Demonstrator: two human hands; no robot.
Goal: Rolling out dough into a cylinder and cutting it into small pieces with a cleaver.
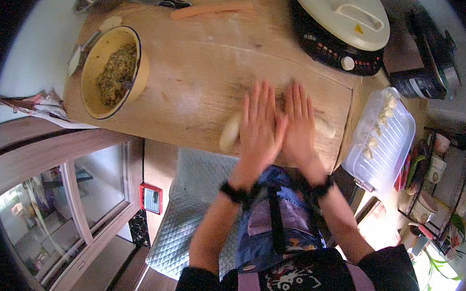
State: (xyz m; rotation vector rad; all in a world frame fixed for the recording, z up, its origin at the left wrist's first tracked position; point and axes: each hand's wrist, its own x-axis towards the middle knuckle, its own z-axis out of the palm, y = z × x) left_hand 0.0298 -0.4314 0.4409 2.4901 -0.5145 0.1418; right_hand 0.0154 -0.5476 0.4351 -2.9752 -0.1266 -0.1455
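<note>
My left hand [260, 129] and my right hand [299, 120] lie flat, palms down, side by side on a pale dough roll [230, 133]. Their fingers are straight and point away from me, and the thumb sides touch or overlap. One rounded end of the dough shows left of my left hand and another part shows to the right of my right hand. Its middle is hidden under my palms. The dough rests on a wooden board [188, 83] dusted with flour near the front edge. Both hands are slightly blurred.
A yellow enamel bowl [144, 76] of chopped filling [116, 74] stands at the left. A long orange-brown stick [211, 10] lies at the back. An electric cooker [341, 16] with a cream lid stands back right. The clear plastic tray [395, 146] at the right holds several dumplings [381, 121].
</note>
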